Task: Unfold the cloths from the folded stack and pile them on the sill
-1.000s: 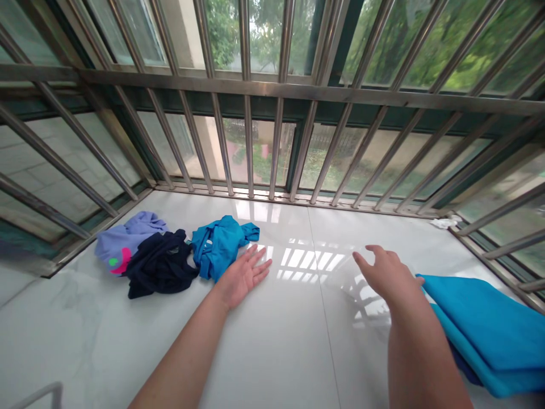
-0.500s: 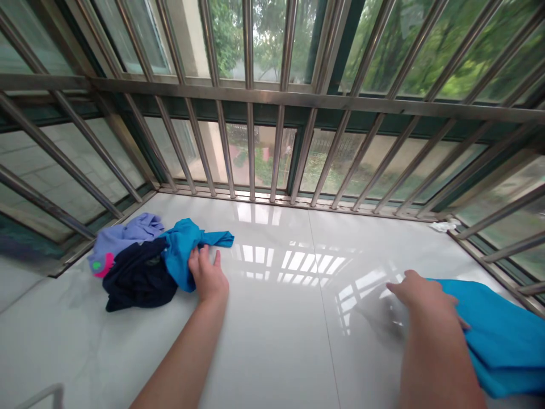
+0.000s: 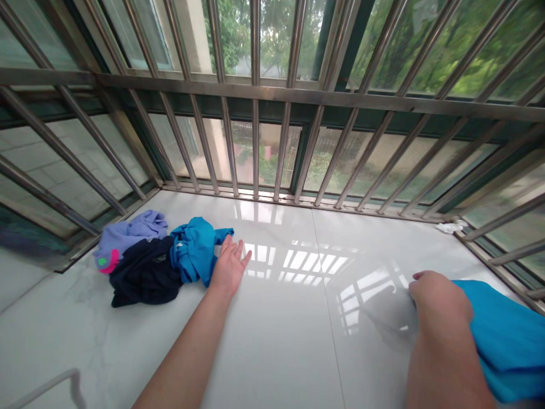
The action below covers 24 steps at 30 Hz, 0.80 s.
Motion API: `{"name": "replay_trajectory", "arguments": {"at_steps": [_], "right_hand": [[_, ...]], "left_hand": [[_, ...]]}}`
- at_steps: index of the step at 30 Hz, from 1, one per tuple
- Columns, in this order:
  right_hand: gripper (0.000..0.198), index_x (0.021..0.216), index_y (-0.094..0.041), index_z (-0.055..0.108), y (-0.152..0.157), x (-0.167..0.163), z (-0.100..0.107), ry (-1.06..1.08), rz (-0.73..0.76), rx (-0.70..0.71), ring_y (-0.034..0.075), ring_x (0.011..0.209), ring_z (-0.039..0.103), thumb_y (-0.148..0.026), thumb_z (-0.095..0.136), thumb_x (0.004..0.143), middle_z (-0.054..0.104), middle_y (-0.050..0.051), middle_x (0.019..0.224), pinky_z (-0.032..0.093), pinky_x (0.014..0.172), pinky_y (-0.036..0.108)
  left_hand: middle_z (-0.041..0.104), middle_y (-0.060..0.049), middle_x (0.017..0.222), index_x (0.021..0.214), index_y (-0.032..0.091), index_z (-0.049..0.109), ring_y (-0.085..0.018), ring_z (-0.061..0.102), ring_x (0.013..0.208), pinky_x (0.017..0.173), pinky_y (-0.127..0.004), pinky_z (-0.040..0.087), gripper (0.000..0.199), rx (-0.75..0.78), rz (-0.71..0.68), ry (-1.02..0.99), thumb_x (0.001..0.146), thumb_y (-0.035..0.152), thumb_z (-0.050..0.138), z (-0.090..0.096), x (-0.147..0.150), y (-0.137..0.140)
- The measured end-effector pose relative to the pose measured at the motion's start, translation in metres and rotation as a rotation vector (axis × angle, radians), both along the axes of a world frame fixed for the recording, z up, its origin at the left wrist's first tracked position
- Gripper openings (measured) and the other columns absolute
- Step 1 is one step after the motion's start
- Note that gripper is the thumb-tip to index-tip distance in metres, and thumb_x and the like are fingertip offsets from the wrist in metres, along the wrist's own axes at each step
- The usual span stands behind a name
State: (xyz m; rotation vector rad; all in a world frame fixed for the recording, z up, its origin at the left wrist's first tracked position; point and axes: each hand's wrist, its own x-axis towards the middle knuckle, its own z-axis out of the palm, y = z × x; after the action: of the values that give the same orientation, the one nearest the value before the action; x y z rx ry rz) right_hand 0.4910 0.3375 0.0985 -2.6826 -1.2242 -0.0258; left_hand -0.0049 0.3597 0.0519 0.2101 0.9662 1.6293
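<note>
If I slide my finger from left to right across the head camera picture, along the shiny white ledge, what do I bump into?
Purple cloth → dark navy cloth → crumpled blue cloth → left hand → right hand → folded blue cloth.

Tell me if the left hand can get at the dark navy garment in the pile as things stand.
Probably yes. The left hand lies open on the white surface, against the crumpled blue garment. The dark navy garment lies just past it, its near edge uncovered, so the fingers could come round the blue garment.
</note>
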Motion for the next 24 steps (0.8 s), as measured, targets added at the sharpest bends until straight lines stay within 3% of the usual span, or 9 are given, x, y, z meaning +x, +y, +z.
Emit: {"name": "replay_trajectory", "arguments": {"at_steps": [3, 5, 8, 11, 14, 17, 20, 24], "right_hand": [[0.054, 0.132, -0.024, 0.080, 0.003, -0.010, 0.006, 0.013, -0.239, -0.103, 0.063, 0.142, 0.048, -0.036, 0.063, 0.082, 0.056, 0.037, 0.146, 0.049, 0.087, 0.078], [0.056, 0.133, -0.024, 0.079, 0.004, -0.010, 0.006, 0.050, -0.281, -0.141, 0.067, 0.144, 0.043, -0.039, 0.064, 0.081, 0.049, 0.038, 0.155, 0.047, 0.086, 0.084], [0.054, 0.128, -0.021, 0.080, 0.005, -0.003, 0.000, 0.050, -0.264, -0.170, 0.063, 0.138, 0.053, -0.036, 0.061, 0.080, 0.055, 0.038, 0.150, 0.051, 0.086, 0.078], [0.052, 0.126, -0.020, 0.080, 0.006, -0.002, -0.006, -0.009, -0.219, -0.166, 0.053, 0.132, 0.061, -0.033, 0.057, 0.081, 0.062, 0.035, 0.141, 0.053, 0.090, 0.069], [0.052, 0.124, -0.016, 0.081, 0.005, -0.007, -0.004, -0.030, -0.213, -0.184, 0.052, 0.126, 0.063, -0.032, 0.051, 0.085, 0.065, 0.035, 0.137, 0.051, 0.091, 0.069], [0.053, 0.127, -0.012, 0.079, 0.002, -0.016, 0.010, -0.029, -0.183, -0.135, 0.054, 0.122, 0.063, -0.031, 0.047, 0.088, 0.065, 0.037, 0.135, 0.051, 0.088, 0.068], [0.056, 0.134, -0.011, 0.074, 0.006, -0.038, 0.030, -0.025, -0.006, 0.026, 0.052, 0.121, 0.063, -0.034, 0.039, 0.097, 0.065, 0.036, 0.128, 0.051, 0.091, 0.064], [0.045, 0.126, -0.015, 0.072, 0.015, -0.110, 0.046, 0.107, 0.482, 0.354, 0.036, 0.122, 0.064, -0.033, 0.038, 0.101, 0.067, 0.021, 0.119, 0.049, 0.110, 0.052]], "left_hand": [[0.036, 0.001, 0.177, 0.136, 0.037, 0.063, -0.018, 0.032, 0.166, 0.130, -0.047, 0.040, 0.045, -0.006, 0.294, 0.047, 0.095, 0.018, 0.060, 0.000, -0.009, 0.004], [0.035, 0.004, 0.177, 0.131, 0.036, 0.064, -0.015, 0.027, 0.168, 0.131, -0.042, 0.037, 0.040, -0.009, 0.419, 0.082, 0.096, 0.020, 0.058, 0.000, -0.014, 0.004], [0.039, 0.001, 0.176, 0.129, 0.034, 0.065, -0.019, 0.031, 0.167, 0.129, -0.043, 0.041, 0.035, -0.001, 0.472, 0.097, 0.095, 0.024, 0.060, -0.001, -0.017, 0.004], [0.057, -0.008, 0.160, 0.120, 0.028, 0.067, -0.024, 0.056, 0.150, 0.123, -0.047, 0.049, 0.028, 0.025, 0.432, 0.060, 0.093, 0.028, 0.062, -0.004, -0.017, 0.004], [0.076, -0.008, 0.110, 0.099, 0.023, 0.069, -0.023, 0.075, 0.112, 0.116, -0.050, 0.054, 0.014, 0.036, 0.338, -0.002, 0.091, 0.031, 0.061, -0.006, -0.016, 0.005], [0.071, -0.003, 0.081, 0.087, 0.021, 0.069, -0.018, 0.071, 0.079, 0.106, -0.048, 0.059, 0.014, 0.061, 0.194, -0.086, 0.090, 0.032, 0.062, -0.003, -0.011, 0.003], [0.074, -0.007, 0.085, 0.091, 0.017, 0.073, -0.019, 0.071, 0.076, 0.096, -0.048, 0.064, 0.018, 0.055, -0.108, -0.135, 0.093, 0.033, 0.063, 0.001, 0.000, -0.005], [0.077, -0.021, 0.127, 0.115, 0.015, 0.078, -0.031, 0.074, 0.119, 0.102, -0.051, 0.063, 0.030, 0.039, -0.554, -0.037, 0.101, 0.040, 0.067, 0.002, 0.016, -0.018]]}}
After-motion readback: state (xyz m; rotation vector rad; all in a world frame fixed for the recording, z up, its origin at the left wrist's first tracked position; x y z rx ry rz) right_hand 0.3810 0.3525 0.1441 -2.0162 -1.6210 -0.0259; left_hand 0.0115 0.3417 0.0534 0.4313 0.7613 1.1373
